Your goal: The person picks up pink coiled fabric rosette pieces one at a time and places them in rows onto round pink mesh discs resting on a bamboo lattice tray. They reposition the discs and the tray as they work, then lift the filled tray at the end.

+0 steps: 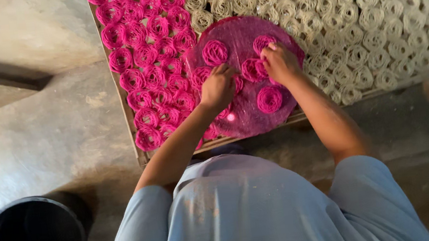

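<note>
Concrete floor [57, 137] surrounds a wooden drying tray [127, 108] of noodle coils.
Nearest, a black bucket [34, 239] stands on the floor; beyond it, on a round pink-stained disc [248, 117] laid over the tray, the left hand [217, 88] is curled, fingertips pinching a pink coil [200, 77], and the right hand [280, 63] pinches another pink coil [252, 70]; farther, rows of pink coils [148, 42] and pale coils [373, 13] cover the tray.

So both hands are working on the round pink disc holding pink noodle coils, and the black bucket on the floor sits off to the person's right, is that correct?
Not quite: the head view shows the black bucket on the person's left. The left hand and right hand are indeed on the round pink disc of pink noodle coils.
</note>
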`<state>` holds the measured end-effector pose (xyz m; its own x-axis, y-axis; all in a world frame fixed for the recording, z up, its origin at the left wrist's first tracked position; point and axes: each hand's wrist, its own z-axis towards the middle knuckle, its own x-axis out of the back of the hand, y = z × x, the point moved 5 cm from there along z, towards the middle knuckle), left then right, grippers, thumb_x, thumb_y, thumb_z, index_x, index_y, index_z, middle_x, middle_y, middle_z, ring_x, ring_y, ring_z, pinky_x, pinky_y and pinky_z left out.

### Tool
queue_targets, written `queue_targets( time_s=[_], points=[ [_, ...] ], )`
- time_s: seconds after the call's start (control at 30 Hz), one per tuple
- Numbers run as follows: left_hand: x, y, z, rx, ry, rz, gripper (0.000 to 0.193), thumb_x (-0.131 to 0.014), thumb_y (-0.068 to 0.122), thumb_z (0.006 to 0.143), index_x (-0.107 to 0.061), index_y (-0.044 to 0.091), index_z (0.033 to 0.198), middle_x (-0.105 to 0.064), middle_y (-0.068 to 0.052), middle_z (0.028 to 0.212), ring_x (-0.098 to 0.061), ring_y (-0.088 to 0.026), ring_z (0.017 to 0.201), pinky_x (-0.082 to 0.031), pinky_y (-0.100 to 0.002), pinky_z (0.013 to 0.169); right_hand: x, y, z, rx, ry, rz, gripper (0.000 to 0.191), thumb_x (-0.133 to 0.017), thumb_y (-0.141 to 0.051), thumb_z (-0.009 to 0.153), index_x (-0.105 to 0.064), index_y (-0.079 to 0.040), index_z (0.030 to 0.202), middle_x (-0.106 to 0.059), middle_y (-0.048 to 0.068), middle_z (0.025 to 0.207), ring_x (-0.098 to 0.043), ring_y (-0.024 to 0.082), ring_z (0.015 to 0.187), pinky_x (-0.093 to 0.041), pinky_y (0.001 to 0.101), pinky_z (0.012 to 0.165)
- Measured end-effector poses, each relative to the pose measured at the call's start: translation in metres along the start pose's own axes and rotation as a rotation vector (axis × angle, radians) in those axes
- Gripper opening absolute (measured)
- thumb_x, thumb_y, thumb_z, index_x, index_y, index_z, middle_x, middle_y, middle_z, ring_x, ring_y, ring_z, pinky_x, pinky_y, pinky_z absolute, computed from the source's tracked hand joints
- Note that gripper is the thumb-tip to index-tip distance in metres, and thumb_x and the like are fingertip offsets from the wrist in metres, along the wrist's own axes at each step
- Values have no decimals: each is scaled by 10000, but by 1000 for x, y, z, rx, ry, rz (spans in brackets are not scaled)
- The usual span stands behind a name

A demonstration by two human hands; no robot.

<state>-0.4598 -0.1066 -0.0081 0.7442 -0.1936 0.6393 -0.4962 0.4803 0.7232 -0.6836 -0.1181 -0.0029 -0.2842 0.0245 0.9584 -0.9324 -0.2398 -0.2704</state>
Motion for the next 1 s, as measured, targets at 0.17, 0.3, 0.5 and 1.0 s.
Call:
queue_targets(
  time_s=[0.17, 0.3, 0.5, 1.0],
  points=[
    [-61, -10, 36, 16, -18, 103, 302, -640, 130, 882, -676, 128, 1182, -644, -98, 1131, -617, -333, 1092, -534, -445, 903, 28, -9, -16, 173, 2, 52, 159, -732, -35, 852, -632, -10, 972, -635, 166, 1062, -653, 366, 980, -555, 470, 810],
    [-91, -15, 50, 58, -112, 207, 319, -642, 135, 841, -703, 157, 1154, -625, -107, 1129, -596, -323, 1095, -514, -450, 901, 44, -3, -33, 249, 62, 125, 156, -753, -34, 867, -640, -32, 975, -689, 120, 1048, -686, 321, 984, -571, 426, 823],
    [-97, -22, 65, 157, -59, 127, 126, -629, 148, 883, -701, 145, 986, -642, -71, 1120, -610, -298, 1123, -515, -447, 922, 52, 5, -41, 273, 139, 141, 196, -726, -9, 907, -684, -28, 1097, -732, 112, 1029, -705, 281, 957, -588, 393, 806],
    [-86, -25, 65, 168, -167, -81, 507, -710, 285, 800, -652, 149, 1285, -604, -174, 1290, -546, -402, 1176, -444, -484, 1013, 112, 15, -69, -52, 85, 599, 147, -604, 48, 957, -658, -22, 1073, -655, 56, 981, -671, 135, 874, -543, 254, 788]
  ],
)
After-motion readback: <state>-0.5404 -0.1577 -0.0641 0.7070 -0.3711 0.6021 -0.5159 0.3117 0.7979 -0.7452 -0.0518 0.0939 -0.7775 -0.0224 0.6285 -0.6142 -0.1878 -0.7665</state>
